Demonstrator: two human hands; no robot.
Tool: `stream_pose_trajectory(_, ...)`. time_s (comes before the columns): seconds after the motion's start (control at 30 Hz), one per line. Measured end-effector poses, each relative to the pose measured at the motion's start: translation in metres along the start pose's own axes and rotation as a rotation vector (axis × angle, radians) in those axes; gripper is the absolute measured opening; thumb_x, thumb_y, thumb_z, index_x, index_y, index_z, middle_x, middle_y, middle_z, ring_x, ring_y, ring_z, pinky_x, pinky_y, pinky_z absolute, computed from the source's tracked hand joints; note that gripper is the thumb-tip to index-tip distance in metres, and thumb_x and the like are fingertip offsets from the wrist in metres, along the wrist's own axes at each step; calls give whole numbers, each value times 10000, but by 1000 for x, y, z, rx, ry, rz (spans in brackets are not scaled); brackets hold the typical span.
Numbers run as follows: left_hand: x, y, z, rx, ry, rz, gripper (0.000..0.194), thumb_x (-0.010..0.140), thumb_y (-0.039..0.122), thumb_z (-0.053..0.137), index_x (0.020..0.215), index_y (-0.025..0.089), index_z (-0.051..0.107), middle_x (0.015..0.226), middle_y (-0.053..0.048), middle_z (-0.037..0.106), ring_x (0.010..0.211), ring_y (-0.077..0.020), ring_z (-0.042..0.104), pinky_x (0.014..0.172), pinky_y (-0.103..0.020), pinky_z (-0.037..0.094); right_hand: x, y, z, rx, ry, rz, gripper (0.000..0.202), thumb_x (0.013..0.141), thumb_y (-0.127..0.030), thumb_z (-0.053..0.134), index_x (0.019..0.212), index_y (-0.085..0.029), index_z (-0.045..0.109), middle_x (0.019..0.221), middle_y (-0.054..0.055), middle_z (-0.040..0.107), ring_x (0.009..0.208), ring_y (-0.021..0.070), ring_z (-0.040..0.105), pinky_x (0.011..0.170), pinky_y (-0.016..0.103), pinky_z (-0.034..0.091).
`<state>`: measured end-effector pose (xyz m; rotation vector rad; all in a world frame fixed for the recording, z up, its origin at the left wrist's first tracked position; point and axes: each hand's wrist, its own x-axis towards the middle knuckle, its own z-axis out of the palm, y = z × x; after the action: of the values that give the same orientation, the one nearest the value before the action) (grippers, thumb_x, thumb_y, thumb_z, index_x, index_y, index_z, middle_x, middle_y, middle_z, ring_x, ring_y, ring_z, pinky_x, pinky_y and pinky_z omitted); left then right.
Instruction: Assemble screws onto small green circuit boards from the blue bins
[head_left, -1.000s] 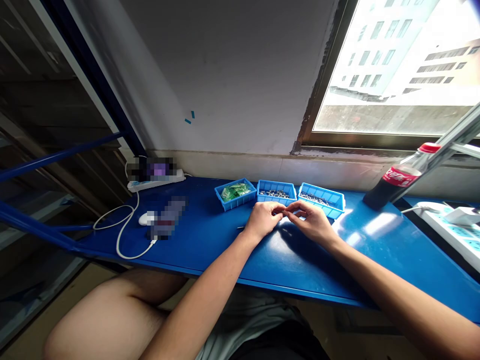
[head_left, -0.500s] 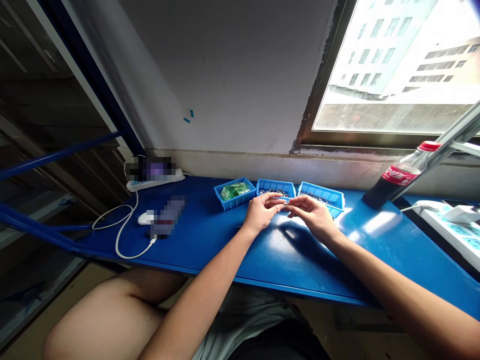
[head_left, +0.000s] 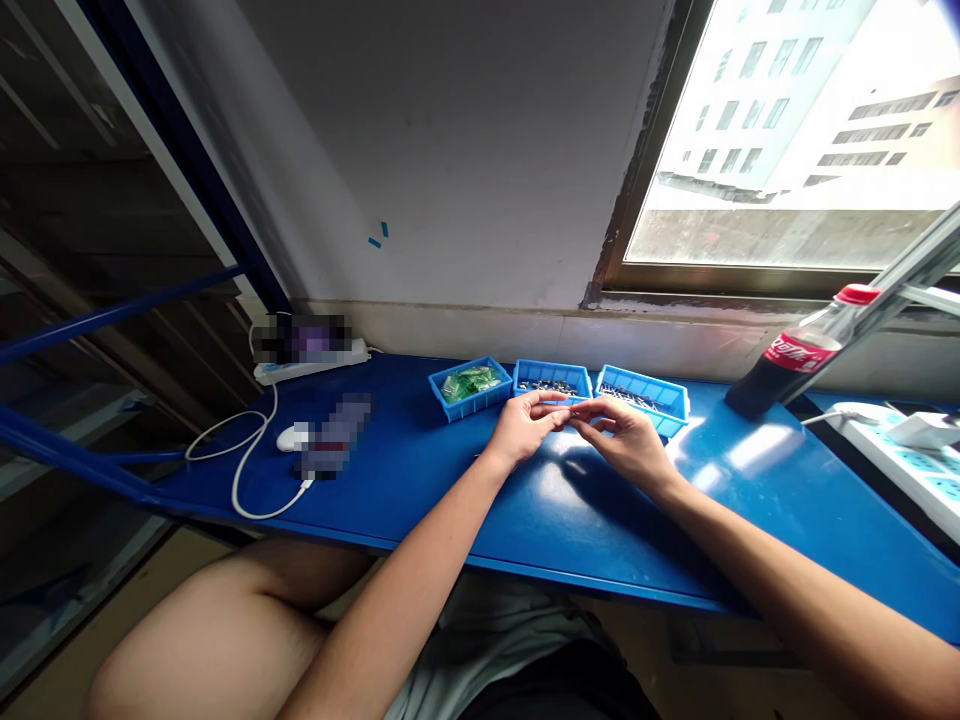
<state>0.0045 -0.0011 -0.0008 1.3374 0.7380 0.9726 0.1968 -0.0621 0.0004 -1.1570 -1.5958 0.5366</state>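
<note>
My left hand (head_left: 523,428) and my right hand (head_left: 621,438) meet fingertip to fingertip above the blue table (head_left: 420,480). Both are closed in a pinch, and whatever lies between the fingers is too small to make out. Just behind them stand three blue bins. The left bin (head_left: 471,407) holds green pieces (head_left: 469,382) that look like wrapped plastic. Small dark and silvery parts (head_left: 551,387) fill the middle bin (head_left: 553,368), partly covered by my left hand. Similar small parts (head_left: 630,398) lie in the right bin (head_left: 677,405), behind my right hand.
A cola bottle (head_left: 784,362) leans at the right by a metal bar. Power strips stand at the far right (head_left: 930,465) and back left (head_left: 322,362). A white cable (head_left: 238,470) loops over the table's left side, near a white mouse-like object (head_left: 291,437) and a blurred-out device (head_left: 337,435).
My right hand has shifted slightly left, and its fingertips now press closer against those of my left hand. The left hand stays nearly still.
</note>
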Motion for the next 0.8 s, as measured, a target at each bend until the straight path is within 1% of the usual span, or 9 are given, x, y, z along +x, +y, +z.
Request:
stream_pose_trajectory(0.13, 0, -1, 1, -36, -33, -23, 398, 874, 194, 866, 1249, 109, 763, 1063, -159, 845, 955, -231, 813, 1029, -444, 620, 0, 2, -1, -45, 9, -33, 282, 965, -519, 758, 1084, -271, 817, 1032, 91, 770, 901, 261, 760, 750, 401, 665)
stream_pose_trajectory(0.27, 0, 1, 3, -152, -82, -54, 452, 860, 160, 872, 1289, 112, 740, 1102, -171, 840, 1011, -246, 818, 1075, -469, 606, 1, 5, -2, -68, 16, -54, 292, 990, -526, 730, 1122, -282, 822, 1063, 97, 742, 881, 259, 757, 707, 393, 655)
stream_pose_trajectory(0.4, -3, 7, 3, -254, -153, -77, 524, 860, 139, 864, 1358, 127, 698, 1153, -173, 833, 1058, -249, 814, 1104, -475, 594, 2, 3, -2, -112, 17, -95, 325, 1013, -541, 695, 1179, -291, 820, 975, 81, 697, 836, 250, 725, 680, 397, 634)
stream_pose_trajectory(0.5, -7, 11, 3, -261, -195, -81, 575, 867, 121, 845, 1413, 139, 666, 1176, -173, 830, 1090, -259, 809, 1119, -483, 585, 1, 0, -2, -152, 25, -105, 345, 1016, -562, 686, 1197, -301, 822, 915, 67, 674, 792, 242, 696, 676, 404, 618)
stream_pose_trajectory(0.67, -9, 12, 4, -256, -269, -53, 663, 860, 100, 822, 1489, 159, 621, 1173, -160, 832, 1142, -275, 796, 1127, -484, 576, 2, 3, -4, -172, 37, -114, 346, 987, -581, 730, 1167, -306, 838, 925, 77, 692, 798, 252, 690, 678, 417, 611)
stream_pose_trajectory(0.73, -8, 11, 4, -246, -276, -53, 681, 855, 101, 824, 1499, 167, 615, 1200, -167, 825, 1150, -279, 794, 1117, -481, 582, 2, 4, -5, -182, 40, -115, 355, 976, -597, 740, 1151, -306, 844, 923, 79, 700, 783, 250, 683, 677, 422, 608)
stream_pose_trajectory(0.8, -7, 10, 3, -236, -255, -59, 671, 857, 120, 834, 1492, 164, 620, 1232, -182, 814, 1136, -277, 797, 1101, -474, 592, 3, 5, -5, -191, 47, -116, 362, 966, -608, 748, 1134, -303, 848, 906, 75, 700, 754, 241, 670, 669, 422, 603)
